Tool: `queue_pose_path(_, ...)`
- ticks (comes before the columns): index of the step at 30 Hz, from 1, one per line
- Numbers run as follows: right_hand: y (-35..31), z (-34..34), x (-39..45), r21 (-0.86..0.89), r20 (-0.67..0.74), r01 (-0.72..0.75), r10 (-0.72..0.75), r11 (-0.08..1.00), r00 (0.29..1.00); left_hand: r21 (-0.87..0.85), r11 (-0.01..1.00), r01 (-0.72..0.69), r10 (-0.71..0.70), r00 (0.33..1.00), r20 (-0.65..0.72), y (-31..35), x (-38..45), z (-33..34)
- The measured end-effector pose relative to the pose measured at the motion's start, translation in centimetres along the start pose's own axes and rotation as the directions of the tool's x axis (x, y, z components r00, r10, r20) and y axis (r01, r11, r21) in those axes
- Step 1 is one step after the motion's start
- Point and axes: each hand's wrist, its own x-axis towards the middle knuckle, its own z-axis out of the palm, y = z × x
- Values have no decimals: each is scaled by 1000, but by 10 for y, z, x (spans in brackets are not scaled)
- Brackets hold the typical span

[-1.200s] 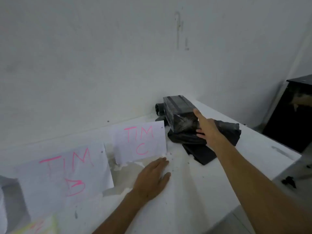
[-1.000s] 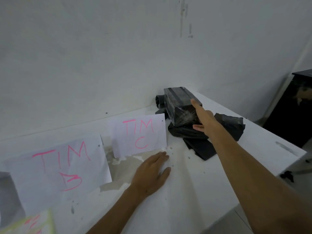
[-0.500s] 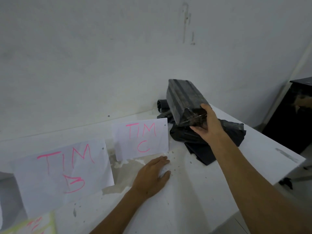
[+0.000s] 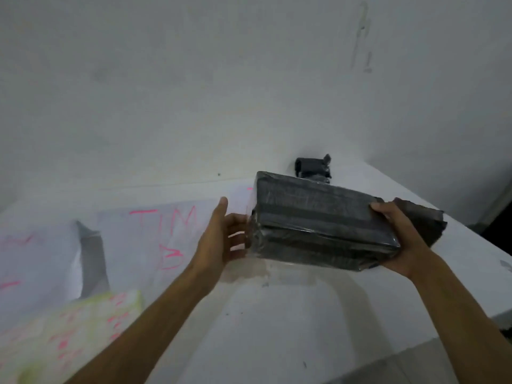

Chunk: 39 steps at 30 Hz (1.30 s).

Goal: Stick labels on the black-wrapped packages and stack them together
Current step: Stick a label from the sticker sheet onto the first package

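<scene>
Lifted off the far bag pile, black-wrapped package (image 4: 321,220) now spans left–right: right hand (image 4: 401,239) grips its end, left hand (image 4: 221,239) open against the other.

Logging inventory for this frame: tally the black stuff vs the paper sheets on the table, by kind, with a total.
Black-wrapped package, held by left hand and right hand: 1
Loose black plastic pile: 1
Small black roll at the wall: 1
White sheets with pink writing: 2
Yellow-green sheet: 1
Total: 6
</scene>
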Motion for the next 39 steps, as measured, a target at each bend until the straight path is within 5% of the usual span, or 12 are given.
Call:
queue_pose_path(8, 37, 66, 11, -339, 103, -159, 204, 927, 973, 401, 916, -22, 19, 1000, 14, -10, -69, -53)
queue_pose_path(14, 55, 102, 13, -654, 124, -156, 308, 740, 943, 767, 640, -34, -35, 997, 73, -6, -95, -90)
queue_pose_path(18, 60, 122, 16, -867, 110, -18, 225, 498, 968, 840, 536, -79, -46, 991, 123, 3, -92, -100)
queue_pose_path(21, 63, 130, 17, -977, 110, 84, 130, 194, 985, 903, 402, -151, 11, 987, 161, 7, -86, -106)
queue_pose_path(24, 72, 138, 11, -959, 283, 279, -119, -50, 952, 879, 451, -157, 6, 985, 173, 10, -84, -115)
queue_pose_path(28, 98, 156, -3, -869, 487, 494, -197, -18, 851, 832, 525, -177, 54, 983, 175, 11, -80, -128)
queue_pose_path(32, 122, 160, -10, -869, 494, 460, -275, -184, 825, 809, 544, -222, 71, 973, 219, 10, -73, -134)
queue_pose_path(39, 134, 168, -12, -882, 455, 365, -334, -299, 825, 760, 576, -302, 83, 946, 313, 14, -59, -146)
